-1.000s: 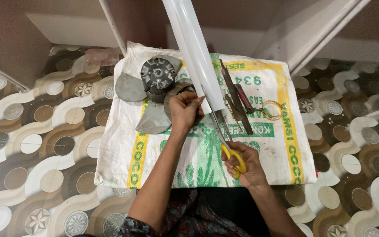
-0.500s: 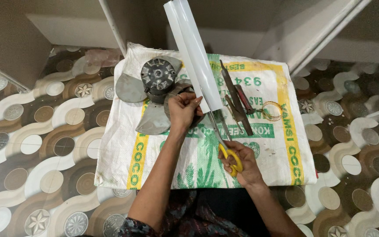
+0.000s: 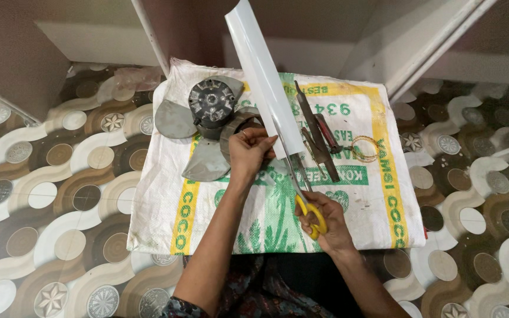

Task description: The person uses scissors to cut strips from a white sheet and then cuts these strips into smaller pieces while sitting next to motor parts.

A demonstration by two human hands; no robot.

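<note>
A patterned tile floor of brown, cream and grey rounds fills the view, and on it lies a white woven sack printed in green and yellow, spread flat; everything else is placed against this sack. A long white plastic sheet strip rises from above the sack's middle and runs up past its far edge, tilted to the left at the top. On the sack's far left part sits a grey fan motor with metal blades, one blade reaching over the sack's left edge. Right of the sack's middle lie a few dark hand tools side by side, and just right of them a thin gold bangle. The left hand is over the sack's middle, fingers and thumb pinched on the lower end of the strip, the hand just beside the fan's blades. The right hand is over the sack's near middle, fingers closed through the yellow handles of a pair of scissors, whose blades point up to the bottom edge of the strip and meet it there.
</note>
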